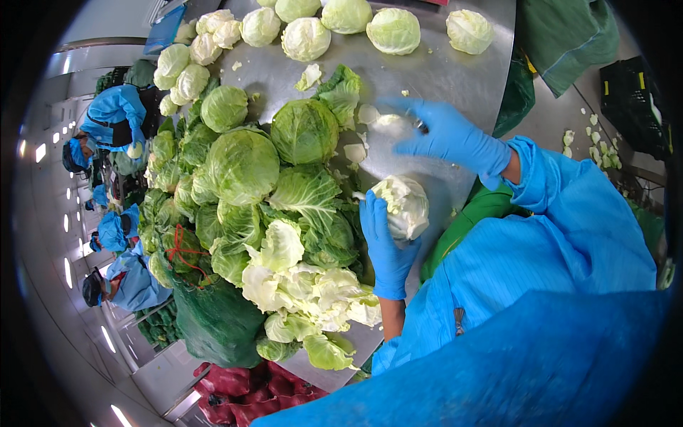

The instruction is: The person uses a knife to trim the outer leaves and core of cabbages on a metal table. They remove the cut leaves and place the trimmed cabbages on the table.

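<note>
In a blue glove, my left hand [388,248] holds a pale, stripped cabbage head [404,207] against the steel table [443,69]. My right hand [437,136], gloved too and blurred at the fingers, is above the table, up and to the right of that head. A small dark object [421,126] shows at its fingers; what it is and how it is gripped cannot be told. Pale leaf pieces [355,152] lie left of this hand. Green whole cabbages [243,165] are heaped left of both hands, with loose pale outer leaves [315,293] below them.
Pale cabbage heads [394,31] line the table's far side. A green mesh sack [219,320] and red mesh sacks [256,389] are at lower left. A black crate [632,107] stands on the floor at right. Several people in blue, one a co-worker [114,115], are at left.
</note>
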Demonstrator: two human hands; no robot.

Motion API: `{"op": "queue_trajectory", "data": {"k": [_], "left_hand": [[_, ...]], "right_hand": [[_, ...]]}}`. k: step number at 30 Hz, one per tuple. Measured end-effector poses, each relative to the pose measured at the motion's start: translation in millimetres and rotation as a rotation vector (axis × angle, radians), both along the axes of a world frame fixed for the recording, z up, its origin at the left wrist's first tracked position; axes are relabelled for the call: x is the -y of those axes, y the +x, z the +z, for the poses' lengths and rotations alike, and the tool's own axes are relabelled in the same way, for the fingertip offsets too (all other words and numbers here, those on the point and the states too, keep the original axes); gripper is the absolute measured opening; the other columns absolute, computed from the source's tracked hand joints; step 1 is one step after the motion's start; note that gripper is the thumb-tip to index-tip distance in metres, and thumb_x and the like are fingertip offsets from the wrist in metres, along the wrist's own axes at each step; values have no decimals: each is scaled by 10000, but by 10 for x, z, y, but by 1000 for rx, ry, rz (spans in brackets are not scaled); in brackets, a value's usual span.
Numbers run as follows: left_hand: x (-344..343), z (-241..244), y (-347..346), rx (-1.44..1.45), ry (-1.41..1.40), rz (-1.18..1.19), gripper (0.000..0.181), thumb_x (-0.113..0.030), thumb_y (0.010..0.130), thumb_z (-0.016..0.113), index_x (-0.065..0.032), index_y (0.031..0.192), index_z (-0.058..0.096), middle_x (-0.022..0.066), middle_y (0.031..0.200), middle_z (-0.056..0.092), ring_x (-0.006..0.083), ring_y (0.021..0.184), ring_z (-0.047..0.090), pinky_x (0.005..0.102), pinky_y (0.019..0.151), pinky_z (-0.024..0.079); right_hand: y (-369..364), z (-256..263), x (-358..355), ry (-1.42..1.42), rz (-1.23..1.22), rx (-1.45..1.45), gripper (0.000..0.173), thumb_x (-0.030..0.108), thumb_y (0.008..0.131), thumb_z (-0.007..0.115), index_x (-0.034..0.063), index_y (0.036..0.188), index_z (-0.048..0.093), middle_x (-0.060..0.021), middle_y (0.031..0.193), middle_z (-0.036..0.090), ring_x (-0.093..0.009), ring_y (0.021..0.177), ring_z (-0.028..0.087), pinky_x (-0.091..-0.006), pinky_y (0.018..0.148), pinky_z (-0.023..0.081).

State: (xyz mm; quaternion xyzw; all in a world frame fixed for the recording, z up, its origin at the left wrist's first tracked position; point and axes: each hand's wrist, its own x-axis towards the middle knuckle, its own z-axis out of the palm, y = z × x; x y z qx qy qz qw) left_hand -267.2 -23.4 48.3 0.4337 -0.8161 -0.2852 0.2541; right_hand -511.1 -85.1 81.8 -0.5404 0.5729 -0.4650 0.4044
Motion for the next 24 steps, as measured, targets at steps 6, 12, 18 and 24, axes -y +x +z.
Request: {"op": "queue_trajectory", "data": {"k": [6, 12, 18, 24], "left_hand": [[14, -4, 111, -21, 66, -3, 1038, -132, 604, 872, -62, 1450, 275, 211, 1522, 227, 370, 1388, 293, 439, 1120, 298], [-104, 59, -152, -162, 236, 329, 1161, -260, 583, 887, -6, 1479, 194, 204, 1469, 300, 356, 1338, 345, 430, 1105, 306], [-188, 144, -163, -106, 294, 408, 1025, -212, 626, 862, 9, 1438, 277, 212, 1420, 378, 315, 1291, 414, 390, 1080, 347], [-250, -29, -43, -472, 486, 503, 1043, -120, 618, 860, 5, 1453, 247, 173, 1414, 371, 266, 1278, 408, 375, 1071, 352]], "right_hand": [[317, -506, -171, -119, 590, -136, 706, 396, 733, 780, 120, 1336, 542, -131, 1281, 556, -285, 1120, 569, -359, 945, 461], [417, -467, -144, -284, 615, -441, 396, 287, 788, 737, 80, 1114, 652, -99, 1046, 628, -297, 901, 614, -380, 740, 511], [530, -624, -149, -177, 217, -137, 277, 297, 838, 709, 59, 969, 654, -62, 818, 600, -217, 722, 584, -321, 629, 474], [320, -461, -252, 208, 193, 177, 635, 321, 755, 796, 117, 1307, 560, -74, 1057, 615, -164, 881, 580, -306, 745, 488]]}}
